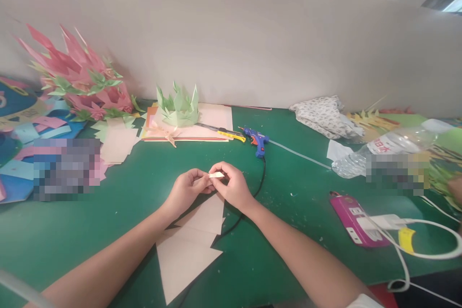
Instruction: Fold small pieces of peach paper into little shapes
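A small folded piece of cream paper (216,174) is pinched between my two hands above the middle of the table. My left hand (188,189) is closed at its left end, fingertips pressed together. On the other side, my right hand (234,186) grips it between thumb and fingers. Below my hands lie cream paper sheets (187,257) with pointed, zigzag edges, partly covered by my left forearm. Just beyond them, a blue glue gun (257,140) rests on the table, and a yellow-handled cutter (233,135) is beside it.
A green paper crown (178,108) stands on stacked paper sheets (216,115). Pink paper flowers (83,77) rise at the left. At the right are a plastic bottle (393,147), a patterned cloth (321,115) and a magenta power strip (355,224). A black cord (263,173) runs behind my right hand.
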Motion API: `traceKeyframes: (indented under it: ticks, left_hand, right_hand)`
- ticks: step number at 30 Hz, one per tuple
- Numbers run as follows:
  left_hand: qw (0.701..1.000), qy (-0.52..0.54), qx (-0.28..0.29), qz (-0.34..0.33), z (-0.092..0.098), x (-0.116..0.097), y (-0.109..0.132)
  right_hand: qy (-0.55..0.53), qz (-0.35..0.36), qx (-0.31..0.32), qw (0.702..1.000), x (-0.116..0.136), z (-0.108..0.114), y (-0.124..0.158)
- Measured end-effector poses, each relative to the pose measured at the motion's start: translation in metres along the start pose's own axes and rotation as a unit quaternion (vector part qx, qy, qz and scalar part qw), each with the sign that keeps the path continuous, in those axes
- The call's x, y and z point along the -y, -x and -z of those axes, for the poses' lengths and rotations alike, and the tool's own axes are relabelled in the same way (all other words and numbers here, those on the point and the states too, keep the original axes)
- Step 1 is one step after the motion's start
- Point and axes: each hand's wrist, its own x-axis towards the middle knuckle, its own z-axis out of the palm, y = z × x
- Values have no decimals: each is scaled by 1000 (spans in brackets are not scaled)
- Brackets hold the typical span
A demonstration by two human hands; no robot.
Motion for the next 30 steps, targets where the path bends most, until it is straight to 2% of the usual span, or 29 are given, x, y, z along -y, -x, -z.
traceKeyframes:
  ticks: [8,14,20,30]
  left_hand:
    - [1000,-4,22,-10,-1,-1,2]
    - [999,-37,17,-15,1,-5,4]
    - [999,7,49,-5,4,-9,4]
    - [999,-40,15,-32,1,-2,3]
  right_hand:
    - [-1,3,-1,1000,-1,2,1]
    - [-19,2,14,1000,-1,3,1]
    - [-25,20,27,999,0,5,0]
    - [-34,-4,28,999,-3,3,-1]
